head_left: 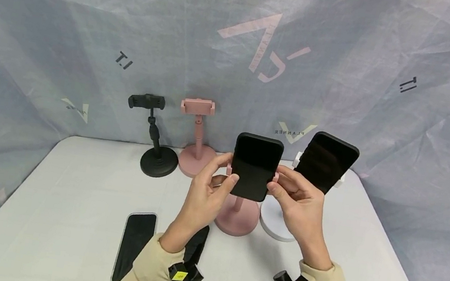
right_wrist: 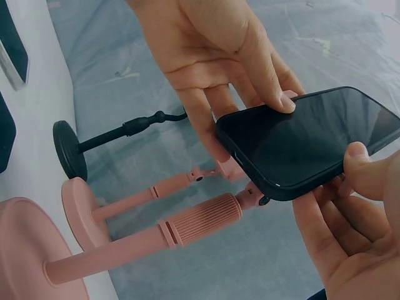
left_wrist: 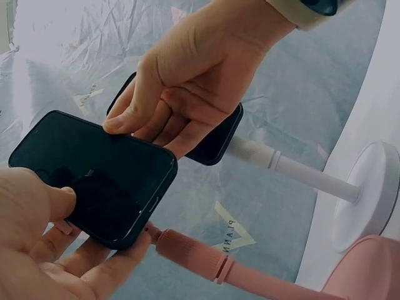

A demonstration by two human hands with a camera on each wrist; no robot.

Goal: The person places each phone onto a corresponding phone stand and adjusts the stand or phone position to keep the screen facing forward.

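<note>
A black smartphone sits upright in the clamp of the nearer pink phone stand, its dark screen towards me. My left hand grips the phone's left edge, thumb on the front and fingers curled behind. On the opposite edge, my right hand pinches it the same way. Small pink clamp ends show at both sides between the fingers. In the left wrist view the stand's ribbed pink neck runs from behind the phone to the round base. The clamp's back is hidden.
Another dark phone leans in a white stand, just behind my right hand. Farther back are a black stand and a second pink stand, both with bare clamps. Two phones lie on the table: one light-edged, one black partly under my left wrist.
</note>
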